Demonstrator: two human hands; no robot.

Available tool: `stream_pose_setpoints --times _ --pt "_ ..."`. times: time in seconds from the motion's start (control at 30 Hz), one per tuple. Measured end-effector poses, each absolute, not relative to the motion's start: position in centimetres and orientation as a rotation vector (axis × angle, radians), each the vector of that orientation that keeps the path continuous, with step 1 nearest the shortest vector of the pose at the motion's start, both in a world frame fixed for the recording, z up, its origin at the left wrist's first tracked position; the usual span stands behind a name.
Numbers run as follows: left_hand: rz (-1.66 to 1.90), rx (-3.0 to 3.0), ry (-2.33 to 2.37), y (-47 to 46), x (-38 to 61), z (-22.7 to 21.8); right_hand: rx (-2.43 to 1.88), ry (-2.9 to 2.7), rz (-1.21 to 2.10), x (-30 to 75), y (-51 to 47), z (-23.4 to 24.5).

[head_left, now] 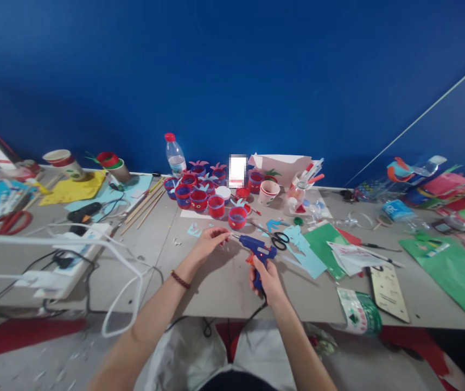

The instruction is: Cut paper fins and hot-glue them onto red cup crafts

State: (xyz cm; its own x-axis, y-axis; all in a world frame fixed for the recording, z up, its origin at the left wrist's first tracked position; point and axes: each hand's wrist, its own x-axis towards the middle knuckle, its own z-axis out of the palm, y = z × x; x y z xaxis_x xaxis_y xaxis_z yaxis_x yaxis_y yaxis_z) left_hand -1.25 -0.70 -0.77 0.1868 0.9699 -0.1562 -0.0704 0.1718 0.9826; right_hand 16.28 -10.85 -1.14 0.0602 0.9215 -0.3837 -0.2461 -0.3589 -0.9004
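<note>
Plain blue wall panel (pixel 232 81) across the upper half of the frame; below, a grey, littered counter (pixel 216 296). At lower centre, a blue plastic glue gun (pixel 259 247) with orange trigger, gripped by its handle, fingers of the right hand (pixel 271 279) wrapped round. Long axis of the barrel nearly crosswise, metal nozzle (pixel 235 236) pointing left. Just left of the nozzle tip, the left hand (pixel 208 244), nearer to that end: fingertips bunched close together, contact with the tip or a small pinched item impossible to tell. Just beyond, a red, purple-rimmed cup (pixel 237 218) with pale-blue leaves; upper right of the gun, black-handled scissors (pixel 280 239).
</note>
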Motion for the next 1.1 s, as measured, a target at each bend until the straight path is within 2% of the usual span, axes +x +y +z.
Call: stream_pose_setpoints --times 1.1 --pt "1.052 1.046 1.086 -0.72 -1.25 -0.66 -1.368 -0.742 1.447 16.21 -10.87 -1.22"
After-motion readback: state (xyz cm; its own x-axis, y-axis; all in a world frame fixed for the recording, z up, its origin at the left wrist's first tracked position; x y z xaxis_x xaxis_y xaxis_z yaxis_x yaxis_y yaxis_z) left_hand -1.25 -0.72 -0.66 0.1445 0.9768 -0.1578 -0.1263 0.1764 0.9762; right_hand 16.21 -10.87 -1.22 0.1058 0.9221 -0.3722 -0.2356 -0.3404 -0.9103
